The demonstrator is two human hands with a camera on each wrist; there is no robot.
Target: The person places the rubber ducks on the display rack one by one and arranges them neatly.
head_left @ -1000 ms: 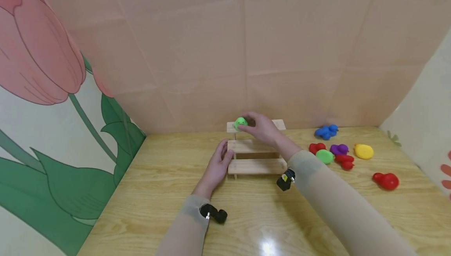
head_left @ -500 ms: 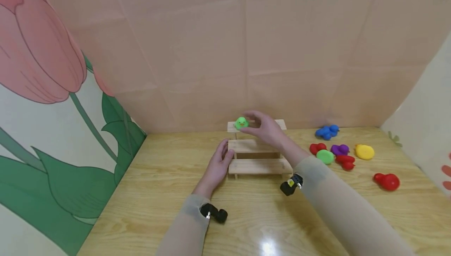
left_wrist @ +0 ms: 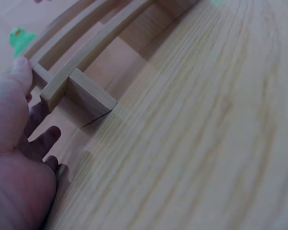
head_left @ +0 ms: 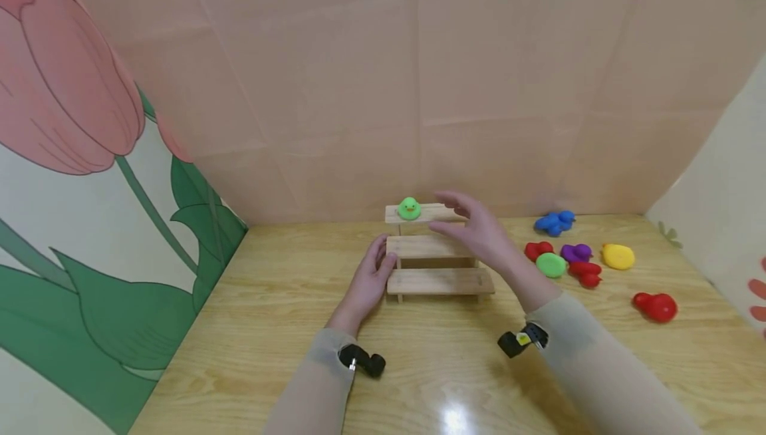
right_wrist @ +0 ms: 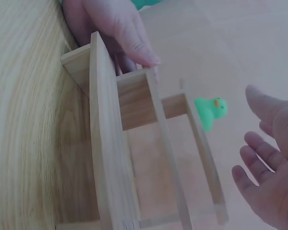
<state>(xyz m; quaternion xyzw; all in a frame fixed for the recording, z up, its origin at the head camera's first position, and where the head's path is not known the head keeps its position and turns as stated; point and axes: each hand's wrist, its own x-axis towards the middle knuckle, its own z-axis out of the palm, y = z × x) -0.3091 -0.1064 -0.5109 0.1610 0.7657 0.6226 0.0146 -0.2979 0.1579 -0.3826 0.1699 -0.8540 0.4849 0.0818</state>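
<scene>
A small green rubber duck (head_left: pixel 409 209) sits upright on the left part of the top tier of a three-tier wooden stand (head_left: pixel 441 282). At the stand's left end my left hand (head_left: pixel 366 282) holds the side, its thumb at the middle tier's end. In the left wrist view, the thumb of that left hand (left_wrist: pixel 12 124) lies against the wood, with the fingers lower down beside it. My right hand (head_left: pixel 481 232) is in front of the stand's right end, fingers and thumb spread apart with nothing between them. The right wrist view has the duck (right_wrist: pixel 210 113) apart from the fingertips.
Right of the stand lie a blue duck (head_left: pixel 554 223), a purple duck (head_left: pixel 576 253), a yellow duck (head_left: pixel 618 257), a green duck (head_left: pixel 550 265) and several red ones, including a red duck (head_left: pixel 655 306) nearer the front. A pinkish sheet (head_left: pixel 335 102) backs the wooden table (head_left: pixel 269 328).
My right hand has let go of the green duck and moved away to the right. The duck now stands by itself on the top tier. My left hand has stayed at the stand.
</scene>
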